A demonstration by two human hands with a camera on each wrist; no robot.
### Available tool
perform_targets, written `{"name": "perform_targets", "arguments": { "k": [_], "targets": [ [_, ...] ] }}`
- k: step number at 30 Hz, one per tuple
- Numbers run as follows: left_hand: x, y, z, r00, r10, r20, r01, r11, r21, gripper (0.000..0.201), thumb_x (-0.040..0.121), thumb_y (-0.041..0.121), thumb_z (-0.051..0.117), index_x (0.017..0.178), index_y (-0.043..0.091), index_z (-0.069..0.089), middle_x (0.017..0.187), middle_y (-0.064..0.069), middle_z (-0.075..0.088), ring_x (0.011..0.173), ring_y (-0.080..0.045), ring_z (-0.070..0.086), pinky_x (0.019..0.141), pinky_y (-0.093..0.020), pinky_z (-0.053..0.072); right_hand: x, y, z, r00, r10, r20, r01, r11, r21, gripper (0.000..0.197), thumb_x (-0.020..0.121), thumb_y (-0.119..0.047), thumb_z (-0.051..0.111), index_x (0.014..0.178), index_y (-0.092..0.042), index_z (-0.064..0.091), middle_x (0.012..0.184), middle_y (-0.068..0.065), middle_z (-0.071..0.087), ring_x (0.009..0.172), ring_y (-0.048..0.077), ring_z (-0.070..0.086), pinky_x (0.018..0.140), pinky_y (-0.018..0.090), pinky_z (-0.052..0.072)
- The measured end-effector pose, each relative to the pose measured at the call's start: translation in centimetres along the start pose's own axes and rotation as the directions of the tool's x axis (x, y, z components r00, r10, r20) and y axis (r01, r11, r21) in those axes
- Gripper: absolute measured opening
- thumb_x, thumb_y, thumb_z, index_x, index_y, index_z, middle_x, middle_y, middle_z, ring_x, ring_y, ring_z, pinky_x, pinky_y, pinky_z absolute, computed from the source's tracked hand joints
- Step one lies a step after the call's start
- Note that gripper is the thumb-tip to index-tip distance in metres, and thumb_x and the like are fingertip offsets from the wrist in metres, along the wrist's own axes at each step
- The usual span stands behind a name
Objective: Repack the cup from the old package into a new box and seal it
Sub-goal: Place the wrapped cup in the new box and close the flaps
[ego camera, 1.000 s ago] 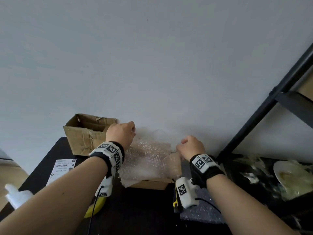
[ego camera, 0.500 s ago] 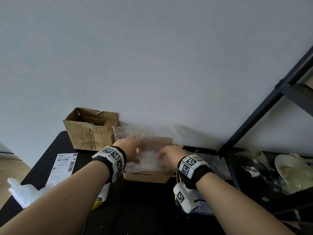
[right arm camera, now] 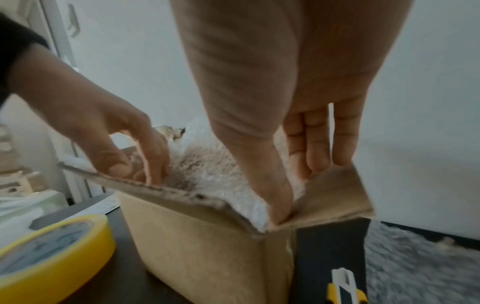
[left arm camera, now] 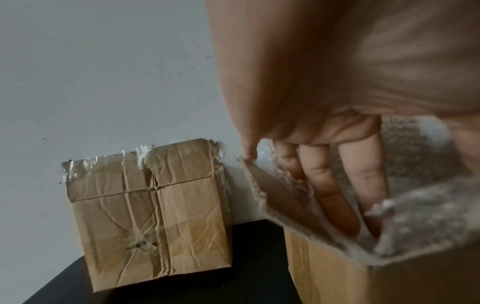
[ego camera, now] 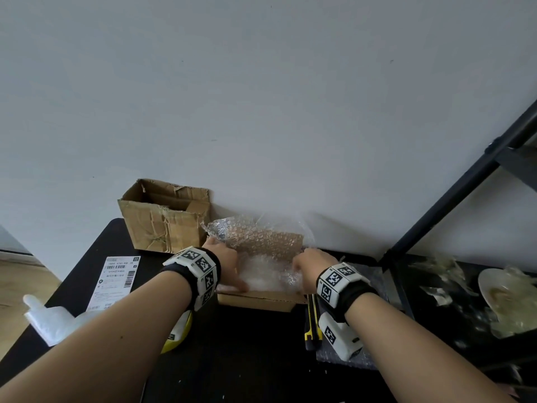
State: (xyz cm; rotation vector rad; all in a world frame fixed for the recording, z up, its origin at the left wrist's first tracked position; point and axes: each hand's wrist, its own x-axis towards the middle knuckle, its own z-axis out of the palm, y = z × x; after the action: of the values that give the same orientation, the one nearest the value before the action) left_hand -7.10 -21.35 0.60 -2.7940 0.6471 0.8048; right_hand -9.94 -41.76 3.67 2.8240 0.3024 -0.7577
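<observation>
At the far left of the black table (ego camera: 244, 359) I see a crumpled white plastic bag (ego camera: 49, 321) and, beside it, a white shipping label (ego camera: 116, 282) lying flat. Behind the label, against the grey wall, stands the old package (ego camera: 165, 218), a creased brown carton with its top flaps open; from the left wrist camera its taped, dented side (left arm camera: 153, 211) faces me. A yellow tape roll (right arm camera: 49, 255) lies on the table near the front left corner of the new box (ego camera: 258, 299).

My left hand (ego camera: 223, 263) reaches into the new box on its left side; the left wrist view shows its fingers (left arm camera: 335, 191) straight, pushing down between the cardboard wall and the bubble wrap (ego camera: 261, 251), so that hand is released and grasps nothing. The wrap fills the box and its upper edge rises against the wall behind. The cup itself I cannot see; whether it sits under the wrap, I cannot tell.

My right hand (ego camera: 312, 264) presses into the right side of the box, fingers (right arm camera: 311, 150) extended and thumb poked down into the near corner against the wrap, not clenched on anything.

Right of the box, a yellow utility knife (ego camera: 313, 330) lies on the table beside a grey bubble-wrap sheet (right arm camera: 420, 265). Further right stands a black shelf frame (ego camera: 453, 196), with a white plate (ego camera: 494, 289) and scraps of clear plastic.
</observation>
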Motion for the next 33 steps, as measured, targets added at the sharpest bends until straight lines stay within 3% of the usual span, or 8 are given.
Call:
{"name": "perform_targets", "arguments": {
  "k": [7, 10, 14, 17, 20, 25, 30, 33],
  "targets": [
    [-0.7, 0.6, -0.9, 0.999, -0.034, 0.012, 0.034, 0.999, -0.010, 0.027, 0.079, 0.039, 0.063, 0.099, 0.023, 0.069, 0.105, 0.002, 0.067, 0.108, -0.020, 0.053, 0.109, -0.037, 0.025, -0.1, 0.1, -0.1, 0.992, 0.027, -0.122, -0.021, 0.998, 0.054, 0.031, 0.084, -0.014, 0.067, 0.115, -0.014, 0.068, 0.123, 0.007, 0.059, 0.114, 0.027, 0.056, 0.089, 0.034, 0.050],
    [-1.0, 0.3, -1.2, 0.998, -0.033, -0.045, 0.027, 0.992, -0.122, 0.012, 0.083, 0.030, 0.060, 0.090, 0.022, 0.067, 0.095, 0.000, 0.066, 0.093, -0.020, 0.057, 0.096, -0.032, 0.041, -0.5, 0.3, -0.3, 0.983, 0.050, -0.178, -0.030, 0.993, 0.116, 0.017, 0.085, -0.022, 0.065, 0.098, -0.015, 0.073, 0.115, 0.007, 0.059, 0.109, 0.025, 0.056, 0.088, 0.034, 0.050],
    [-1.3, 0.1, -1.5, 0.989, -0.099, -0.105, 0.069, 0.963, -0.261, 0.019, 0.084, 0.029, 0.052, 0.079, 0.015, 0.064, 0.086, -0.004, 0.064, 0.080, -0.020, 0.058, 0.074, -0.030, 0.049, -0.5, 1.5, -0.8, 0.994, 0.032, -0.103, -0.011, 0.980, 0.199, 0.035, 0.078, -0.034, 0.064, 0.050, -0.015, 0.053, 0.071, 0.002, 0.053, 0.075, 0.017, 0.052, 0.061, 0.028, 0.040],
    [-1.6, 0.5, -1.7, 0.987, -0.107, -0.120, 0.076, 0.968, -0.239, 0.037, 0.092, 0.038, 0.040, 0.078, 0.011, 0.061, 0.089, -0.007, 0.064, 0.078, -0.020, 0.057, 0.076, -0.031, 0.049, -0.4, 1.3, -1.3, 1.000, 0.023, 0.014, -0.026, 0.969, 0.244, 0.048, 0.085, -0.048, 0.059, 0.053, -0.016, 0.044, 0.054, 0.000, 0.045, 0.051, 0.017, 0.044, 0.051, 0.027, 0.035],
    [-2.0, 1.2, -1.7, 0.988, -0.064, -0.143, 0.051, 0.994, -0.091, 0.033, 0.091, 0.043, 0.047, 0.106, 0.018, 0.062, 0.105, -0.001, 0.066, 0.096, -0.020, 0.062, 0.083, -0.032, 0.051, -0.4, 0.6, -1.2, 0.999, -0.009, -0.047, 0.020, 0.970, 0.244, 0.051, 0.090, -0.048, 0.055, 0.053, -0.014, 0.047, 0.053, 0.001, 0.045, 0.049, 0.017, 0.044, 0.053, 0.028, 0.038],
    [-1.1, 1.7, -0.5, 0.976, 0.010, -0.217, 0.010, 0.996, 0.088, 0.075, 0.076, 0.058, 0.063, 0.136, 0.024, 0.034, 0.127, -0.001, 0.056, 0.114, -0.022, 0.057, 0.093, -0.037, 0.043, -0.8, -1.2, -1.1, 0.912, -0.105, -0.396, 0.221, 0.940, 0.259, 0.017, 0.083, -0.032, 0.066, 0.068, -0.027, 0.060, 0.082, -0.009, 0.055, 0.085, 0.012, 0.052, 0.076, 0.029, 0.046],
    [-0.8, 1.0, 0.4, 0.967, -0.040, -0.251, 0.084, 0.982, 0.170, 0.073, 0.075, 0.072, 0.051, 0.135, 0.030, 0.044, 0.143, -0.001, 0.038, 0.131, -0.022, 0.036, 0.104, -0.043, 0.030, 1.0, -1.9, 1.0, 0.981, -0.166, -0.101, 0.172, 0.984, 0.045, 0.039, 0.087, -0.024, 0.058, 0.126, -0.026, 0.059, 0.138, 0.004, 0.044, 0.124, 0.027, 0.046, 0.101, 0.044, 0.042],
    [-1.3, 0.5, 0.6, 0.963, -0.029, -0.269, 0.100, 0.962, 0.255, 0.058, 0.084, 0.061, 0.046, 0.131, 0.027, 0.049, 0.144, -0.004, 0.034, 0.133, -0.023, 0.030, 0.107, -0.046, 0.024, 1.5, -1.4, 1.5, 0.986, -0.165, -0.017, 0.165, 0.985, 0.052, 0.042, 0.089, -0.031, 0.052, 0.128, -0.015, 0.055, 0.144, 0.010, 0.041, 0.125, 0.032, 0.045, 0.103, 0.044, 0.040]
  ]
}}
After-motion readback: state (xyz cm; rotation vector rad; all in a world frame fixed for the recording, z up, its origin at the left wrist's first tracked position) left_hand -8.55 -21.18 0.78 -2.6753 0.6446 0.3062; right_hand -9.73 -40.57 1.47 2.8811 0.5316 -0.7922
